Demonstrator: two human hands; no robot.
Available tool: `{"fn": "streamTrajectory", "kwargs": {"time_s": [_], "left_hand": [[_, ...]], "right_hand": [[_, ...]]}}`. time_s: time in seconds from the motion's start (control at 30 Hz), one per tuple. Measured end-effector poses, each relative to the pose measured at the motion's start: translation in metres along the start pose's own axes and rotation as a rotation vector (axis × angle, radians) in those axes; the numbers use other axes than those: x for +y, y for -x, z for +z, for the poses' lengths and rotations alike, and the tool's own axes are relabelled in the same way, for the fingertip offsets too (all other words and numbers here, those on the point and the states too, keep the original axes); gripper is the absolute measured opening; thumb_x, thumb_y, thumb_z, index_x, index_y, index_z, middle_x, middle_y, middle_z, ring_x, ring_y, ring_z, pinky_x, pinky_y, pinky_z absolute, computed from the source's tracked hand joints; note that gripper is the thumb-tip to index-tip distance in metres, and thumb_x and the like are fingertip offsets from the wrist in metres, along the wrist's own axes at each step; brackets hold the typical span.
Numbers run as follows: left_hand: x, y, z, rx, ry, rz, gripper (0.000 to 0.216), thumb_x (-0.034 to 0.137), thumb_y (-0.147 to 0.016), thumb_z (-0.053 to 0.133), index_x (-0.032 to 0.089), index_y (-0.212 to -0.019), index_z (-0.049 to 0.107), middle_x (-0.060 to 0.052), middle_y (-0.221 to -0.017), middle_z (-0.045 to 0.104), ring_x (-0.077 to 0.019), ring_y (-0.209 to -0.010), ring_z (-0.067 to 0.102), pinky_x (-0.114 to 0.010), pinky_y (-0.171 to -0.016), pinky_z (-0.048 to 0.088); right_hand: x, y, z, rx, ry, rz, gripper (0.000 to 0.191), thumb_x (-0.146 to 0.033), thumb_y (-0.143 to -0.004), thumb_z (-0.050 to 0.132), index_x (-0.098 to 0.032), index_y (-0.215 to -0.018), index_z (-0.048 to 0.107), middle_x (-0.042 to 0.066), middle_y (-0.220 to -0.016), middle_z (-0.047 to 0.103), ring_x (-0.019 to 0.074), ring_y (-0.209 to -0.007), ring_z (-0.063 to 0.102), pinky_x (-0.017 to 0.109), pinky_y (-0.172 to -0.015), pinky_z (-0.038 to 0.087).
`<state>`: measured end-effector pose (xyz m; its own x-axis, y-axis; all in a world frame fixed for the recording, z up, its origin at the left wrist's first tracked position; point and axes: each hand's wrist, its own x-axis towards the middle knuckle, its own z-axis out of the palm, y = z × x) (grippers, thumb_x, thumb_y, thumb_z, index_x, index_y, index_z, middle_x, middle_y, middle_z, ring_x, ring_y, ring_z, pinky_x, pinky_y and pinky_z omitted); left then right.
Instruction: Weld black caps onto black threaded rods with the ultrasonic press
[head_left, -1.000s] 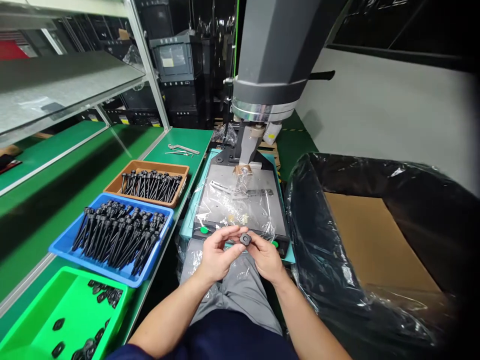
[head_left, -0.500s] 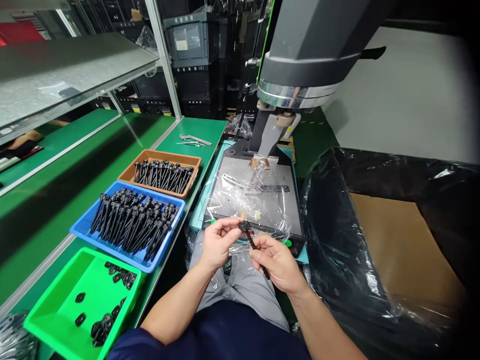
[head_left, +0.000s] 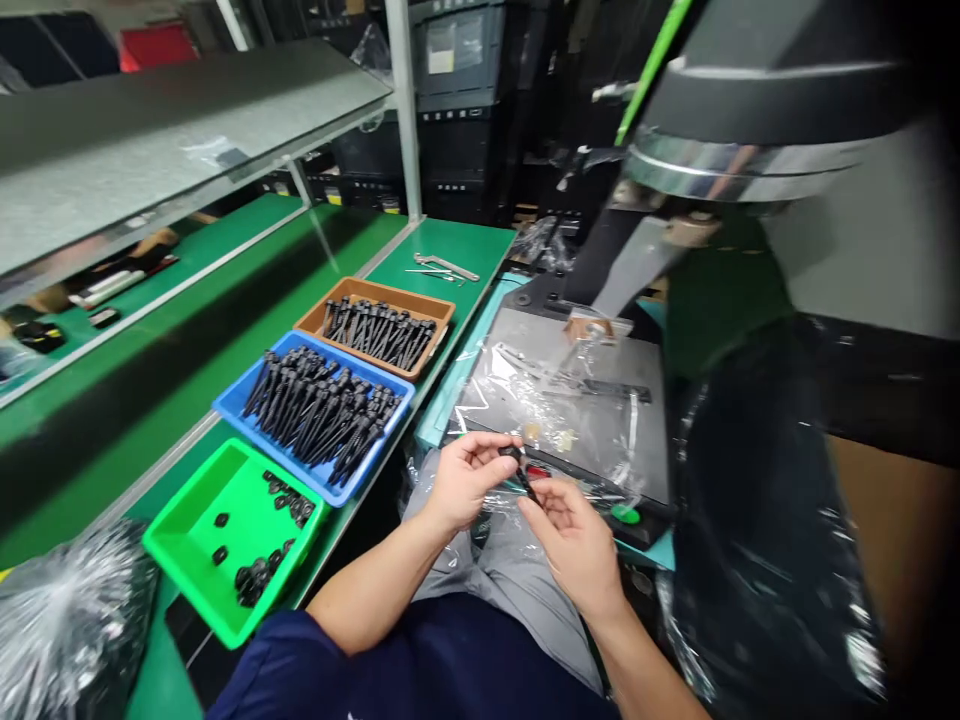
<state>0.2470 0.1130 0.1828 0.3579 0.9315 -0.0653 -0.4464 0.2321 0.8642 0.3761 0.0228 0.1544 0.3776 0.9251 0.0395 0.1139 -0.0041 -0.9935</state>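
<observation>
Since the earlier frame the view had swung left, so the trays and bench sat farther right, and more of a clear bag (head_left: 82, 610) of dark stuff showed at lower left. Both hands were together over the lap, just in front of the machine's plate (head_left: 645, 440). Between them lay a slanted black bolt (head_left: 517, 462): the left hand (head_left: 466, 485) pinched its head between thumb and fingers, and the right hand (head_left: 577, 540) was closed around the lower shaft. Blur and dark plastic hid the finer detail, so whether a separate piece sat on the head could not be told. Wrinkled clear film (head_left: 551, 425) covered much of the plate, with a green button (head_left: 625, 515) at its near edge and the machine head (head_left: 757, 130) above. Along the edge of the green bench (head_left: 465, 240), a green tray (head_left: 191, 535) held small black nuts (head_left: 255, 580); a blue tray (head_left: 255, 435) and a brown tray (head_left: 442, 335) behind it were heaped with bolts. Wrenches (head_left: 446, 268) lay beyond, a grey shelf (head_left: 187, 120) ran above the bench, and dark crates (head_left: 461, 60) stood stacked behind. At right, black sheeting (head_left: 757, 520) stood beside brown cardboard (head_left: 907, 520), near a pale wall (head_left: 885, 230).
</observation>
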Motion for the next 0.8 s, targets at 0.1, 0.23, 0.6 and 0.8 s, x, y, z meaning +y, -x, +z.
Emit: {"fn": "streamTrajectory", "kwargs": {"time_s": [0.1,0.23,0.6,0.8], "left_hand": [[0.009,-0.002,-0.007,0.060,0.029,0.008,0.037,0.033,-0.063,0.091,0.017,-0.091,0.073,-0.009,-0.102,0.078,-0.0194,-0.087,0.072,-0.037,-0.088,0.057],[0.014,0.001,-0.014,0.110,0.031,-0.008,0.047,0.032,-0.059,0.092,0.018,-0.099,0.070,-0.008,-0.102,0.076,-0.0191,-0.086,0.072,-0.036,-0.086,0.056],[0.100,-0.074,-0.080,0.305,-0.843,0.348,0.016,0.032,-0.083,0.070,0.016,-0.084,0.067,0.000,-0.082,0.069,-0.0133,-0.075,0.062,-0.026,-0.072,0.050],[0.191,-0.178,-0.154,0.647,-1.483,0.228,0.026,0.020,-0.090,0.056,0.012,-0.110,0.071,-0.008,-0.105,0.075,-0.0181,-0.095,0.066,-0.027,-0.089,0.048]], "right_hand": [[0.009,-0.002,0.000,-0.124,-0.004,0.136,0.048,-0.059,-0.085,0.067,-0.018,-0.109,0.068,0.009,-0.086,0.071,0.0188,-0.067,0.063,0.029,-0.055,0.052],[0.012,-0.015,0.010,-0.263,-0.093,0.211,0.056,-0.066,-0.081,0.067,-0.015,-0.104,0.070,0.008,-0.075,0.070,0.0165,-0.056,0.060,0.027,-0.047,0.048],[0.016,-0.044,0.033,-0.289,-0.159,0.136,0.057,-0.062,-0.086,0.063,-0.017,-0.121,0.066,0.014,-0.100,0.074,0.0218,-0.074,0.068,0.030,-0.053,0.056],[0.036,-0.043,-0.011,-0.204,-0.125,0.125,0.056,-0.066,-0.088,0.058,-0.017,-0.113,0.069,0.015,-0.093,0.075,0.0216,-0.067,0.066,0.031,-0.054,0.057]]}}
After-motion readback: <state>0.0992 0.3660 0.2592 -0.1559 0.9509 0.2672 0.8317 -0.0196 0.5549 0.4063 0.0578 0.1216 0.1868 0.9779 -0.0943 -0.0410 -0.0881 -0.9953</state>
